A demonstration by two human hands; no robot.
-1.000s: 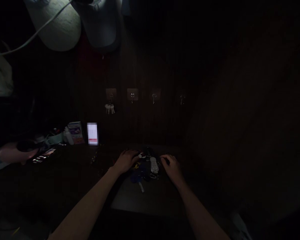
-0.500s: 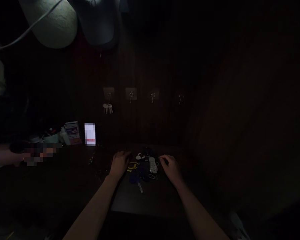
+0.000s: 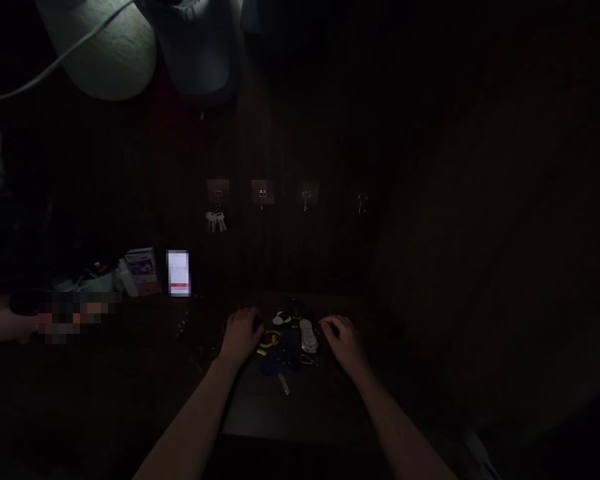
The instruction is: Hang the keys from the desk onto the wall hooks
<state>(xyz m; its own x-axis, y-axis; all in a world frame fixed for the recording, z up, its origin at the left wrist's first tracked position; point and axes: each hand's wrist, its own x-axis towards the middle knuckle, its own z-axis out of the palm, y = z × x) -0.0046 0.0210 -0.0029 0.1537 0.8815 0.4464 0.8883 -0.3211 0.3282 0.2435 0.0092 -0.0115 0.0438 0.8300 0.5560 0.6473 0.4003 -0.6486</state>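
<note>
Between my hands lies a small pile of key items on the dark tabletop. It holds a pale grey remote (image 3: 308,336), a white tag (image 3: 281,319), a yellow ring-shaped strap (image 3: 270,339), a dark blue fob (image 3: 271,364), a metal carabiner (image 3: 309,360) and a key-like strip (image 3: 283,383). My left hand (image 3: 243,335) rests just left of the pile, thumb apart from the bent fingers. To the right of the remote, my right hand (image 3: 344,339) has thumb and forefinger tips together; darkness hides whether anything is between them.
Several wall hooks (image 3: 263,194) run in a row; keys (image 3: 215,220) hang from the leftmost. A lit phone (image 3: 179,273) stands by a small box (image 3: 143,270). Caps (image 3: 200,57) hang above. Another person's hand (image 3: 10,319) is at far left, partly blurred out.
The whole view has shifted slightly, so things sit a little lower. The other person's hand has moved a little left. My hands stay on either side of the pile.
</note>
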